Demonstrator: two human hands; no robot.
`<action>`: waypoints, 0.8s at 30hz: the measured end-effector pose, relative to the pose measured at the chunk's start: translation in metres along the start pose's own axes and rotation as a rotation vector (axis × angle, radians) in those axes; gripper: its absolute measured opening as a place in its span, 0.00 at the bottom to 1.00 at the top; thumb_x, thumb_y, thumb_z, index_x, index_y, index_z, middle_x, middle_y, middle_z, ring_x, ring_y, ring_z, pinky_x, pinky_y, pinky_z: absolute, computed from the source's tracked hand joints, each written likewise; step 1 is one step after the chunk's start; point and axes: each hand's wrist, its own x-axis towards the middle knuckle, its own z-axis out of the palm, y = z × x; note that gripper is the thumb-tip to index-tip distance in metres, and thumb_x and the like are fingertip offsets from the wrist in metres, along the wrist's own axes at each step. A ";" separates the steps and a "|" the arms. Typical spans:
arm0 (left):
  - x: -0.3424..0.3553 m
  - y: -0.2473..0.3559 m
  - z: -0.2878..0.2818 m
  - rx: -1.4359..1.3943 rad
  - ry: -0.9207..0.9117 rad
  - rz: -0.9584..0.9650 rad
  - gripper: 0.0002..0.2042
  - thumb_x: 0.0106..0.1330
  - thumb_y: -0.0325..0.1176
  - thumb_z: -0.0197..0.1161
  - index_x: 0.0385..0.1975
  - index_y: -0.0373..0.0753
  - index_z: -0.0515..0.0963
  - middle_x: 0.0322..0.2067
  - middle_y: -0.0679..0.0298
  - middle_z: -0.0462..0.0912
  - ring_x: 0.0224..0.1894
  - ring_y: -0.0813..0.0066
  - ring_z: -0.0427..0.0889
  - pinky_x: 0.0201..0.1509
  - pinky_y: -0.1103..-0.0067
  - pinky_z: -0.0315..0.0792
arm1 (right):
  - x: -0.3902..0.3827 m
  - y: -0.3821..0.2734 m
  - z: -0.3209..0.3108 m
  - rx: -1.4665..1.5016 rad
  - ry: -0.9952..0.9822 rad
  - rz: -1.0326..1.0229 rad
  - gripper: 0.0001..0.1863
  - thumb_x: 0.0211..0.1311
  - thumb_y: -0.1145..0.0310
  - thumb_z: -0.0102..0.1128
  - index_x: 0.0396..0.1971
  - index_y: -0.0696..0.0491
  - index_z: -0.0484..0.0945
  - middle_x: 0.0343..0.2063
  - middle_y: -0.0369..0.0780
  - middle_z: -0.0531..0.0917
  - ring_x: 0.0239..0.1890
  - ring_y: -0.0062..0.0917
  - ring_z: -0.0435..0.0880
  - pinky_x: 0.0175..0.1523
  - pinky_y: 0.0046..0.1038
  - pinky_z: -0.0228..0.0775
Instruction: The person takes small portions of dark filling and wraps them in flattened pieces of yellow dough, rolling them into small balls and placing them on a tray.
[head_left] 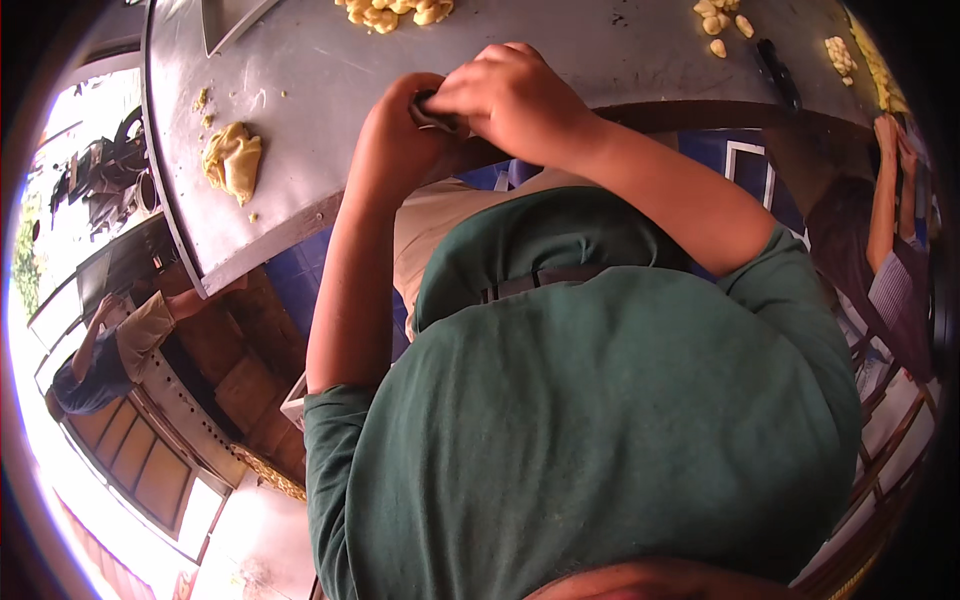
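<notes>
A small, dark grey, thin-looking piece with a pale rim (432, 117) sits in the left hand (392, 138), in the hollow between the curled fingers and the thumb, on the side facing the right hand (512, 105). The left grip is closed around this piece, covering much of it, so its full shape and material cannot be told. The right grip is bent, its fingertips reaching into the hollow and meeting the piece's upper right side; whether they pinch it or only press on it is hidden. Both hands meet at the near edge of the grey, smooth metal table (330, 110), in front of the person's dark green shirt (600, 420). On the table, a crumpled, soft yellow lump (233, 162) lies to the left of the left hand, well apart from it, with small crumbs near it. A heap of rounded yellow pieces (392, 12) lies beyond the hands at the upper edge of the view. Farther right are a few pale yellow chunks (715, 20) and, near them, a slim black tool (778, 75); a co-worker's hands (892, 135) show at the far right.
</notes>
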 end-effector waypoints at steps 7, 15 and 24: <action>0.004 0.002 0.002 0.091 -0.057 0.005 0.18 0.55 0.23 0.72 0.47 0.33 0.80 0.36 0.59 0.87 0.41 0.75 0.85 0.46 0.75 0.78 | -0.007 -0.009 -0.004 -0.036 0.030 0.012 0.17 0.54 0.74 0.69 0.45 0.46 0.88 0.42 0.32 0.88 0.47 0.30 0.82 0.59 0.36 0.71; 0.003 -0.012 -0.005 -0.066 0.047 -0.045 0.19 0.54 0.27 0.76 0.45 0.33 0.80 0.36 0.60 0.86 0.39 0.75 0.84 0.46 0.75 0.78 | 0.015 -0.010 -0.006 0.435 -0.155 0.552 0.15 0.59 0.74 0.67 0.47 0.49 0.87 0.47 0.35 0.87 0.50 0.33 0.82 0.58 0.33 0.73; -0.002 0.014 0.005 0.152 0.093 0.095 0.25 0.51 0.26 0.76 0.51 0.37 0.77 0.37 0.53 0.87 0.40 0.66 0.88 0.45 0.72 0.79 | 0.011 -0.002 -0.012 0.085 -0.082 0.114 0.14 0.55 0.76 0.68 0.42 0.51 0.87 0.40 0.36 0.87 0.46 0.36 0.81 0.56 0.36 0.74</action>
